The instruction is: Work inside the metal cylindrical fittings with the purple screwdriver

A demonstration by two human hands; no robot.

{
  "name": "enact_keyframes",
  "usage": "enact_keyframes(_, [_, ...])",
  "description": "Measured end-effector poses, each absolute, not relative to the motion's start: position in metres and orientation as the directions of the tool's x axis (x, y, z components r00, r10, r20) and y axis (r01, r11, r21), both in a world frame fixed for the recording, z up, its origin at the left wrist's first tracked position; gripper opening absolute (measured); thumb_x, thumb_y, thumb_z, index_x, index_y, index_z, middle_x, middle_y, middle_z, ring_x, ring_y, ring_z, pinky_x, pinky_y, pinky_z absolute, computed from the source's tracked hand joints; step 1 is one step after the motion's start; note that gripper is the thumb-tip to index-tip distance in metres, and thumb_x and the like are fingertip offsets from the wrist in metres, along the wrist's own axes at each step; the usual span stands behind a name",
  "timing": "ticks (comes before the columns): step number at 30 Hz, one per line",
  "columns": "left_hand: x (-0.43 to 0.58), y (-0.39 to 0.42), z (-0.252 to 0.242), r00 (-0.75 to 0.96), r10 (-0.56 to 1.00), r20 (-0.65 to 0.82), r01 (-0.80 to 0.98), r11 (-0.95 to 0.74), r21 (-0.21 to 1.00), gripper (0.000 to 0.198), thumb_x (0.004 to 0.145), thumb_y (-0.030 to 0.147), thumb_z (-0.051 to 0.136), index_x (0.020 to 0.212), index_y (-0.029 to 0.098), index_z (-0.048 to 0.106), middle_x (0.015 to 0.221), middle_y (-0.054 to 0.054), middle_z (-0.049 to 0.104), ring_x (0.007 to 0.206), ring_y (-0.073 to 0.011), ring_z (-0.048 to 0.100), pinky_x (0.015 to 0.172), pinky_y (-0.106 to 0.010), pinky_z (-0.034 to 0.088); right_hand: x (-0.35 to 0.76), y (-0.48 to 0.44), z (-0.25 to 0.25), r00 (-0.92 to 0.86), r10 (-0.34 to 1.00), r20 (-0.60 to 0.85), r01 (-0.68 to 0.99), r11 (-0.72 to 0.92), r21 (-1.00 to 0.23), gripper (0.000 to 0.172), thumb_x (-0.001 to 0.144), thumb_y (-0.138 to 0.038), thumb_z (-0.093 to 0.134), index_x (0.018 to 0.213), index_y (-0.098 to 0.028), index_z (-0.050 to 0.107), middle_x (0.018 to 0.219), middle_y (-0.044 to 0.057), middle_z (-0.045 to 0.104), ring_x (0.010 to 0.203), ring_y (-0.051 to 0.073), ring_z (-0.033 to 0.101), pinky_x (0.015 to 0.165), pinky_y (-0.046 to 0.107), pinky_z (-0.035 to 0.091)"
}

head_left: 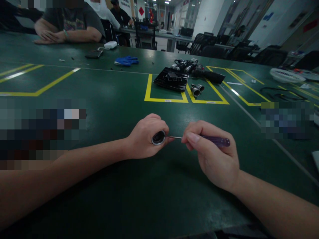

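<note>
My left hand (pixel 147 136) is closed around a short cylindrical part with a silver rim (pixel 158 138), its dark hollow end turned toward me. Most of its body is hidden in the fist. In my right hand (pixel 214 152) is a screwdriver (pixel 216 140) with a translucent purple handle, gripped between thumb and fingers. Its thin metal shaft points left and reaches the side of the cylindrical part by my left fingers; the tip's exact contact is hidden. Both hands are just above the green table (pixel 139 192).
Beyond my hands, a black plastic bag (pixel 171 79) lies in a yellow-taped box. Beside it are two metal cylinders (pixel 196 89) and a heap of dark metal parts (pixel 186 65). Blue gloves (pixel 126 61) and a white device (pixel 110 45) lie farther back. A person (pixel 72 25) sits opposite, arms on the table.
</note>
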State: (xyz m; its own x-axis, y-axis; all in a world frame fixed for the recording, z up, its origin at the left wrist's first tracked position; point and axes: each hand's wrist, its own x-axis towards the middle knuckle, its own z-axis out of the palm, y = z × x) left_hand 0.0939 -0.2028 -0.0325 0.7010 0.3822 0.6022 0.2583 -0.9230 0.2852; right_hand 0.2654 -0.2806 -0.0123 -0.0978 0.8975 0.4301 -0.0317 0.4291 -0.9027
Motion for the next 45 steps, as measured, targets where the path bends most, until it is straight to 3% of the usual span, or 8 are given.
enact_keyframes(8, [0.094, -0.202, -0.034, 0.704, 0.35, 0.618, 0.225, -0.935, 0.274, 0.017, 0.08, 0.022, 0.06, 0.068, 0.016, 0.049, 0.059, 0.003, 0.052, 0.057, -0.0113, 0.051, 0.074, -0.032, 0.047, 0.268, -0.28, -0.015, -0.145, 0.854, 0.5, -0.019, 0.503, -0.864, 0.018, 0.086, -0.015, 0.052, 0.069, -0.015, 0.058, 0.064, -0.001, 0.052, 0.061, 0.011, 0.046, 0.054, 0.028, 0.033])
enact_keyframes(16, [0.093, -0.202, -0.033, 0.708, 0.391, 0.588, 0.218, -0.913, 0.344, 0.016, 0.08, 0.022, 0.058, 0.067, 0.017, 0.05, 0.059, 0.003, 0.054, 0.057, -0.011, 0.051, 0.075, -0.031, 0.047, 0.268, -0.281, -0.014, -0.157, 0.835, 0.528, -0.045, 0.528, -0.848, 0.017, 0.085, -0.015, 0.051, 0.07, -0.015, 0.058, 0.063, 0.0, 0.051, 0.061, 0.012, 0.048, 0.055, 0.028, 0.035])
enact_keyframes(23, [0.094, -0.204, -0.032, 0.708, 0.366, 0.604, 0.196, -0.923, 0.33, 0.015, 0.08, 0.02, 0.056, 0.067, 0.016, 0.049, 0.058, 0.003, 0.053, 0.056, -0.0107, 0.05, 0.074, -0.032, 0.047, 0.266, -0.285, -0.007, -0.24, 0.792, 0.561, 0.079, 0.592, -0.802, 0.016, 0.084, -0.01, 0.051, 0.069, -0.012, 0.058, 0.061, 0.0, 0.05, 0.058, 0.01, 0.047, 0.056, 0.026, 0.037])
enact_keyframes(26, [0.093, -0.204, -0.031, 0.718, 0.356, 0.598, 0.194, -0.927, 0.32, 0.015, 0.08, 0.02, 0.057, 0.067, 0.016, 0.05, 0.058, 0.003, 0.053, 0.056, -0.0107, 0.05, 0.074, -0.032, 0.046, 0.266, -0.283, -0.01, -0.208, 0.833, 0.513, -0.001, 0.525, -0.851, 0.016, 0.084, -0.014, 0.052, 0.07, -0.014, 0.059, 0.062, -0.001, 0.05, 0.06, 0.01, 0.047, 0.055, 0.026, 0.035])
enact_keyframes(31, [0.093, -0.203, -0.032, 0.719, 0.371, 0.588, 0.203, -0.921, 0.333, 0.017, 0.079, 0.021, 0.061, 0.067, 0.016, 0.05, 0.059, 0.003, 0.054, 0.056, -0.0102, 0.051, 0.074, -0.031, 0.046, 0.267, -0.277, -0.015, -0.096, 0.946, 0.311, -0.124, 0.298, -0.946, 0.018, 0.083, -0.016, 0.053, 0.067, -0.017, 0.06, 0.062, -0.002, 0.052, 0.058, 0.009, 0.046, 0.052, 0.024, 0.033])
enact_keyframes(37, [0.094, -0.203, -0.035, 0.697, 0.376, 0.611, 0.216, -0.922, 0.321, 0.019, 0.079, 0.023, 0.063, 0.067, 0.016, 0.049, 0.06, 0.004, 0.054, 0.058, -0.0102, 0.051, 0.076, -0.03, 0.046, 0.268, -0.27, -0.014, -0.089, 0.97, 0.228, -0.264, 0.197, -0.944, 0.018, 0.079, -0.017, 0.052, 0.064, -0.016, 0.062, 0.056, -0.002, 0.051, 0.051, 0.01, 0.043, 0.047, 0.024, 0.031])
enact_keyframes(41, [0.093, -0.203, -0.034, 0.694, 0.371, 0.617, 0.207, -0.924, 0.323, 0.02, 0.078, 0.023, 0.064, 0.067, 0.016, 0.049, 0.059, 0.004, 0.053, 0.057, -0.0105, 0.052, 0.074, -0.03, 0.046, 0.268, -0.274, -0.014, -0.075, 0.943, 0.324, -0.194, 0.305, -0.932, 0.017, 0.081, -0.018, 0.052, 0.066, -0.017, 0.061, 0.058, -0.001, 0.051, 0.053, 0.011, 0.045, 0.048, 0.025, 0.032])
enact_keyframes(45, [0.093, -0.204, -0.031, 0.7, 0.364, 0.614, 0.191, -0.924, 0.33, 0.019, 0.079, 0.024, 0.061, 0.067, 0.016, 0.049, 0.058, 0.004, 0.053, 0.055, -0.0103, 0.05, 0.074, -0.031, 0.046, 0.268, -0.284, -0.006, -0.178, 0.782, 0.597, 0.058, 0.614, -0.787, 0.014, 0.081, -0.012, 0.051, 0.07, -0.016, 0.059, 0.059, 0.0, 0.051, 0.056, 0.012, 0.048, 0.053, 0.028, 0.038])
